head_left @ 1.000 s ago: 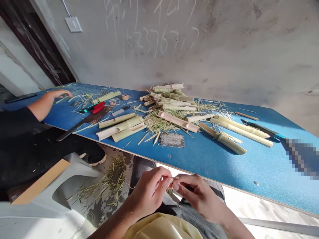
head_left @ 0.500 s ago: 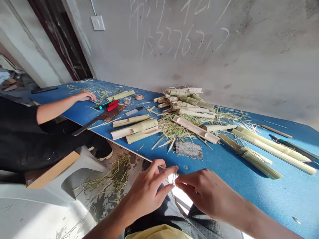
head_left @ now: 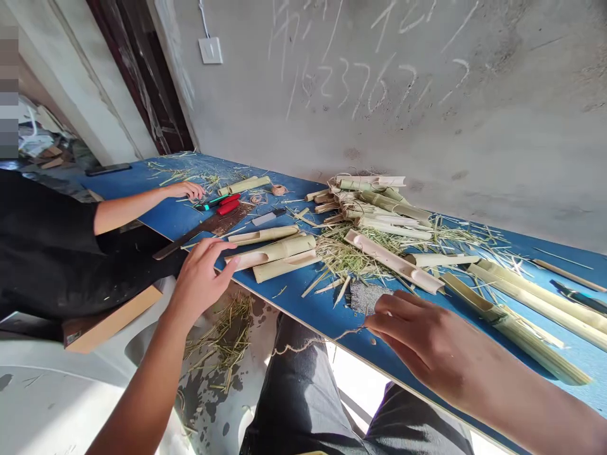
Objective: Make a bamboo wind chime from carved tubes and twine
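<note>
My right hand (head_left: 427, 341) is closed in a pinch on one end of a thin brown twine (head_left: 303, 346). The twine hangs in a wavy line leftward across the table edge and over my leg. My left hand (head_left: 202, 278) reaches to the near left ends of several split bamboo pieces (head_left: 284, 249), thumb and fingers apart. Its fingertips are at the end of the middle piece; I cannot tell whether they touch it. Close to my right fingertips lies a grey abrasive sheet (head_left: 366, 297), partly covered by the hand.
Split bamboo (head_left: 379, 208) is piled on straw-like shavings (head_left: 346, 256) by the wall. Longer bamboo lengths (head_left: 535, 297) lie at right. A co-worker's hand (head_left: 186, 189) is near red-handled pliers (head_left: 229, 204), a large blade (head_left: 190, 237) and a small twine ball (head_left: 278, 189).
My hands have come apart from their pinch over the table edge. The left went up and left to the bamboo; the right moved right, trailing the twine. The view shifted slightly.
</note>
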The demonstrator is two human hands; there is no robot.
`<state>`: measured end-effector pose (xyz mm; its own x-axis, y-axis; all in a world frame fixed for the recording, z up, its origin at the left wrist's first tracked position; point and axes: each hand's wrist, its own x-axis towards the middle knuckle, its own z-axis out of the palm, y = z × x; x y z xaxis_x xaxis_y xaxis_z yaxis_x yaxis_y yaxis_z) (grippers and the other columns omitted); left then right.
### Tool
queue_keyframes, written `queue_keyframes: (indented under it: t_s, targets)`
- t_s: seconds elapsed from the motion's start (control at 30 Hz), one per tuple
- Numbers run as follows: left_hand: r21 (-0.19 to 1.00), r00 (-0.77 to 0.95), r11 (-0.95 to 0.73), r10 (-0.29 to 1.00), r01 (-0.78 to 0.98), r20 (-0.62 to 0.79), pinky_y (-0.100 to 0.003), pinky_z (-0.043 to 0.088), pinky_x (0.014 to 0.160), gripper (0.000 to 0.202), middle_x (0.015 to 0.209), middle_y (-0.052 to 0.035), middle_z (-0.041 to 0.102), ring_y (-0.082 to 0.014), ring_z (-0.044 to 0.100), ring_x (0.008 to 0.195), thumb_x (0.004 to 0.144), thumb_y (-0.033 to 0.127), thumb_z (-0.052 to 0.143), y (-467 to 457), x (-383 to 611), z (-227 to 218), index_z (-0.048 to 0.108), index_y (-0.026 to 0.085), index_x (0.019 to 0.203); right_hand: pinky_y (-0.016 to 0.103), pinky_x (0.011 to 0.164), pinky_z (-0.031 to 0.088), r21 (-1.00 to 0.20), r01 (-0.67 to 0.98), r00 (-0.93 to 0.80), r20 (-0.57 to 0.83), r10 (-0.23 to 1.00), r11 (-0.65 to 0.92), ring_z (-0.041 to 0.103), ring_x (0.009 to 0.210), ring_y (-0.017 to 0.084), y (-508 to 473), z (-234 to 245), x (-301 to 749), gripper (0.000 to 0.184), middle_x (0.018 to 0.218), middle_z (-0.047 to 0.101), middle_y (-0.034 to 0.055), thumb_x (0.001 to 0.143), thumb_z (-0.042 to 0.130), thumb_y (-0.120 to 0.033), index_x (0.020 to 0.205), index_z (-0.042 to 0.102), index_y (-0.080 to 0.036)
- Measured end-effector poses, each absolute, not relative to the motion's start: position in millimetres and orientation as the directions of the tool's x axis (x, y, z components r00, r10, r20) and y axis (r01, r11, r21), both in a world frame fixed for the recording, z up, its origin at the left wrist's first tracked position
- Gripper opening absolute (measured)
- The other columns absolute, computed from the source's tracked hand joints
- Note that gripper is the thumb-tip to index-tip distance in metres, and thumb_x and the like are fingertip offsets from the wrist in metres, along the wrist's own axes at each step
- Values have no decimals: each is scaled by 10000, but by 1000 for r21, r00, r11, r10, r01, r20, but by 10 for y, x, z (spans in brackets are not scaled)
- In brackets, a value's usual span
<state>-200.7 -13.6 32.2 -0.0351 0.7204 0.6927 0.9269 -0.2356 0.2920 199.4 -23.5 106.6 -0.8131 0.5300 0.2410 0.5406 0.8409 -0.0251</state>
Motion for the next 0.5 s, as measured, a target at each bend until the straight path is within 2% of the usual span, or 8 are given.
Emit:
queue_keyframes:
  t_s: [0.07, 0.17, 0.23, 0.3, 0.4, 0.5]
  targets:
    - [256, -22, -240, 687, 936, 726, -433, 527, 1057, 214, 1147, -80, 676, -276, 669, 1109, 1013, 376, 592, -90, -1992, 380, 693, 236, 1138, 339, 685, 409, 78, 561, -803, 292, 519, 824, 590, 859, 200, -222, 1116, 2056, 369, 1008, 644, 84, 1107, 370, -195, 981, 714, -235]
    - [161, 161, -355, 723, 921, 672, -406, 543, 1007, 185, 1127, -69, 704, -258, 684, 1077, 1029, 327, 579, -109, -1650, 415, 695, 238, 1142, 368, 647, 404, 247, 546, -821, 345, 454, 800, 570, 731, 208, -221, 1176, 2118, 420, 835, 632, 65, 1111, 356, -234, 935, 737, -250]
    - [81, 259, -368, 779, 926, 572, -431, 554, 968, 215, 1164, -84, 718, -284, 686, 1087, 1020, 313, 604, -124, -1390, 381, 687, 223, 1197, 364, 607, 410, 337, 538, -833, 352, 427, 773, 578, 646, 197, -247, 1184, 2158, 450, 724, 621, 48, 1106, 325, -197, 991, 758, -241]
    - [33, 241, -299, 824, 954, 513, -469, 559, 943, 274, 1200, -110, 718, -324, 685, 1109, 1003, 299, 631, -123, -1240, 310, 666, 199, 1255, 356, 533, 392, 389, 578, -811, 375, 449, 718, 600, 590, 188, -291, 1168, 2200, 424, 698, 642, 42, 1095, 336, -171, 1090, 758, -214]
    - [56, 159, -217, 845, 975, 510, -498, 557, 965, 321, 1229, -133, 710, -350, 676, 1145, 999, 278, 622, -117, -1254, 179, 630, 178, 1304, 349, 467, 384, 363, 654, -750, 430, 503, 664, 679, 627, 186, -351, 1132, 2244, 321, 833, 743, 54, 1095, 425, -208, 1199, 728, -184]
    - [133, 111, -219, 825, 967, 554, -497, 548, 999, 289, 1228, -131, 710, -344, 676, 1153, 1013, 273, 583, -131, -1382, 80, 619, 188, 1287, 304, 575, 513, 226, 700, -680, 501, 535, 678, 763, 799, 175, -365, 1097, 2243, 278, 1006, 796, 47, 1108, 478, -251, 1228, 716, -170]
